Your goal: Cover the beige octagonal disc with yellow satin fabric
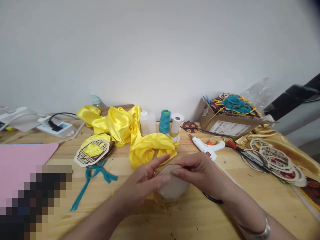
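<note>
A person's two bare hands meet over a pale wooden counter (180, 220), a thin golden-brown cord (167, 165) arching between them above a whitish, translucent rounded object (173, 188) resting near the front. The fingers of the right hand (202, 171) are drawn together in a pinch on the cord; a silver cuff bracelet (267, 227) circles that wrist. The left hand (146, 181) holds its thumb and forefinger well apart beside the cord's other end; whether its hidden fingers touch the cord cannot be told.

Just beyond the hands, glossy yellow satin fabric (122, 125) lies in loose folds. Behind it stand white plastic bottles (148, 122), a cone of teal thread (164, 122) and a white spool (176, 124). To the right, a white glue gun (208, 147) lies on its side, near a brown cardboard box (225, 129) topped with tangled teal yarn (236, 102). Pale cut-out wooden ornaments (273, 158) overlap at far right beside gold satin cloth (287, 141).

At left, another stack of openwork wooden pieces (81, 158) sits above a strip of teal fabric (83, 190), with a pink sheet (22, 163) at the counter's edge and a white power strip (58, 128) behind.
</note>
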